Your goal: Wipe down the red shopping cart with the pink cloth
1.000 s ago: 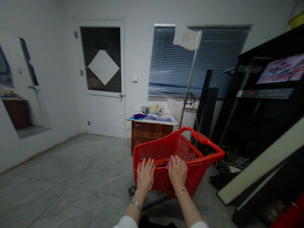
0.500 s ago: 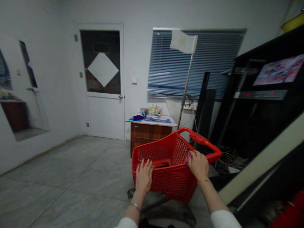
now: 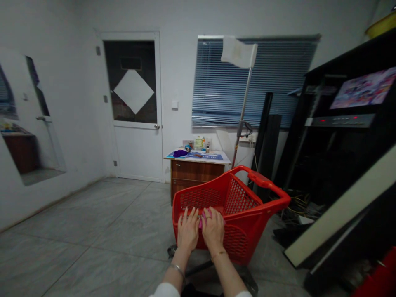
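A red plastic shopping basket on wheels point(image 3: 247, 222) stands on the floor just in front of me, its handle point(image 3: 262, 181) at the far right side. My left hand point(image 3: 188, 231) lies on the basket's near rim with the fingers stretched flat. My right hand point(image 3: 213, 229) rests right beside it on the same rim, fingers curled over a small pink thing point(image 3: 202, 217) that shows between the two hands. I cannot make out what the pink thing is. A bracelet sits on each wrist.
A wooden cabinet point(image 3: 194, 173) with small items on top stands behind the basket, next to a white door point(image 3: 136, 136). A pole with a white flag point(image 3: 243, 111) leans by the blinds. A black shelving unit point(image 3: 340, 156) and floor cables point(image 3: 301, 206) fill the right. Grey tiled floor point(image 3: 93, 231) lies to the left.
My right hand went out to the basket's right side rim half a second ago and has come back left, now next to my left hand. The left hand stayed put.
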`<state>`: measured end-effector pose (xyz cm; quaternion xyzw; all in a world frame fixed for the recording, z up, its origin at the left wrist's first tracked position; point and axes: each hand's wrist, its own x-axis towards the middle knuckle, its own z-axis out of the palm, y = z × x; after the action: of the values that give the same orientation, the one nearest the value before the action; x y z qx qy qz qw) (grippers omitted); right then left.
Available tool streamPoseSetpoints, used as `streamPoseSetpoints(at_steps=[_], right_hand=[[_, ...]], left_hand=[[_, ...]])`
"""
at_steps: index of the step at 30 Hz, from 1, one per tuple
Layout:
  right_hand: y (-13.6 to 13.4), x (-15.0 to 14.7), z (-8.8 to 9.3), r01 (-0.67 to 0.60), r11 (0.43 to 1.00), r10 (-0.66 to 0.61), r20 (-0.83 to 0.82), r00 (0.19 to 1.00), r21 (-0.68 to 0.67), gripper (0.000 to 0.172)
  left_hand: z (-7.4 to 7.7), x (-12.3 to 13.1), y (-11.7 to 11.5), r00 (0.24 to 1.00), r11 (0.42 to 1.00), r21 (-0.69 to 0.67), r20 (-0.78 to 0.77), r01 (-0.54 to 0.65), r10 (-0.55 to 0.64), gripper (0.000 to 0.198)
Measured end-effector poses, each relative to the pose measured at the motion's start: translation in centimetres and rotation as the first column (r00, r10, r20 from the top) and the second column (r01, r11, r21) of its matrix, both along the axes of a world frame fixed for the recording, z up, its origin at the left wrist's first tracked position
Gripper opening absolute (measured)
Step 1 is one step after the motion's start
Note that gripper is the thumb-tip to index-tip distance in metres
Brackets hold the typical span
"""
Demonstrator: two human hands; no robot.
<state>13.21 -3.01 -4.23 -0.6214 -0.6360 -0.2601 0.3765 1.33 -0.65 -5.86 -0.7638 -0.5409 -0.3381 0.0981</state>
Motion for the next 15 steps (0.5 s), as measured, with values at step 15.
streamPoseSetpoints(at_steps=[15], right_hand=[[-0.4, 17.9, 6.3, 0.331, 0.931, -0.343, 0.06, 0.937, 0.151, 0.031]], left_hand=[[0.1, 0.3, -0.1, 0.999, 1.0, -0.001, 0.031, 0.01, -0.01, 0.043]])
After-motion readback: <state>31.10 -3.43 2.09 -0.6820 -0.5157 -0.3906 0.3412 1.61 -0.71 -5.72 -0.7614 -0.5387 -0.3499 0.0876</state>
